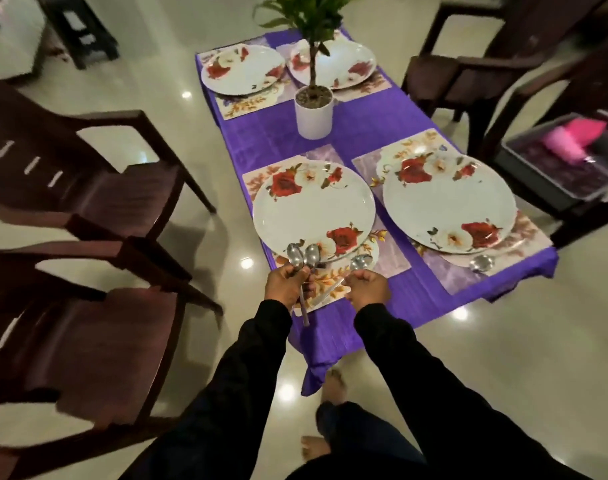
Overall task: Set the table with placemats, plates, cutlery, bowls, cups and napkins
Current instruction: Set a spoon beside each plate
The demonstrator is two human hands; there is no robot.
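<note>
A low table with a purple cloth (pixel 271 136) carries several floral placemats, each under a white rose-patterned plate. My left hand (pixel 284 284) grips two metal spoons (pixel 304 259), bowls up, over the near left plate (pixel 313 211). My right hand (pixel 368 287) pinches a third spoon (pixel 359 263) just above the near left placemat (pixel 392 261). Another spoon (pixel 482 263) lies on the near right placemat (pixel 534 233), below the near right plate (pixel 449 202). Two more plates (pixel 242 69) (pixel 347 64) sit at the far end.
A potted plant in a white pot (pixel 313 114) stands mid-table. Dark wooden chairs (pixel 88 188) flank the table on the left and right. A grey bin (pixel 555 168) with pink cups and other items rests on the right chair. My bare feet (pixel 333 386) stand on glossy tile.
</note>
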